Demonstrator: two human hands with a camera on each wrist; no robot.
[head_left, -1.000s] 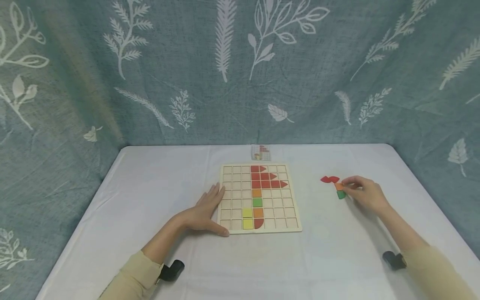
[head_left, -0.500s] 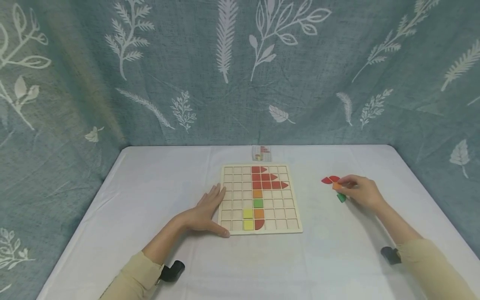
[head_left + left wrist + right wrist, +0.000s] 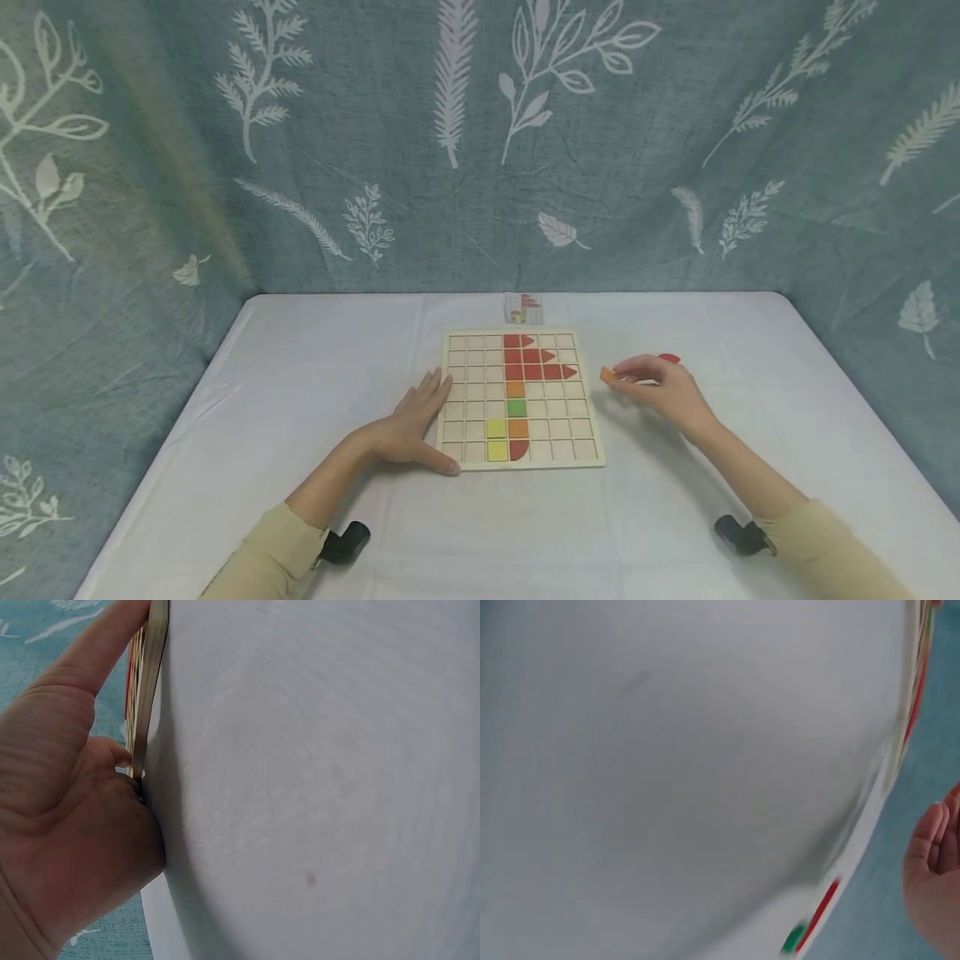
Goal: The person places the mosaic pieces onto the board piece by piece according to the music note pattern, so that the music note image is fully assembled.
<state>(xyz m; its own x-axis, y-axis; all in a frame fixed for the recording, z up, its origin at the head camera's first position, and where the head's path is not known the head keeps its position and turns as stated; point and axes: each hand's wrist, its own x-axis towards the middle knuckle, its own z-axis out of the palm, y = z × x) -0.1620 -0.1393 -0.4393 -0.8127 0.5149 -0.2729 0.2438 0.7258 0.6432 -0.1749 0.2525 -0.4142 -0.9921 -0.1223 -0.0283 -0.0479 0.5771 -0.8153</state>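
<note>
My right hand (image 3: 667, 392) pinches an orange square tile (image 3: 608, 376) between thumb and fingers, just off the right edge of a wooden grid board (image 3: 558, 427). My left hand (image 3: 408, 425) lies with spread, straight fingers along the board's left edge, thumb at the near left corner. In the left wrist view the thumb (image 3: 97, 656) reaches the board's side (image 3: 152, 682). Red pieces (image 3: 532, 372) form three pointed rows on the grid. Below them stand orange and green squares (image 3: 516, 408), two yellow squares (image 3: 497, 439) and a rounded red piece (image 3: 519, 450).
A small pattern card (image 3: 523, 308) lies behind the board. Behind my right hand a red piece (image 3: 669, 358) shows on the white table (image 3: 675, 533); the right wrist view also has a green piece (image 3: 793, 939) there. A leaf-patterned curtain (image 3: 480, 208) hangs behind and at both sides.
My right hand has picked up the orange tile from beside the red and green pieces and carried it left to the board's edge. The left hand has stayed in place.
</note>
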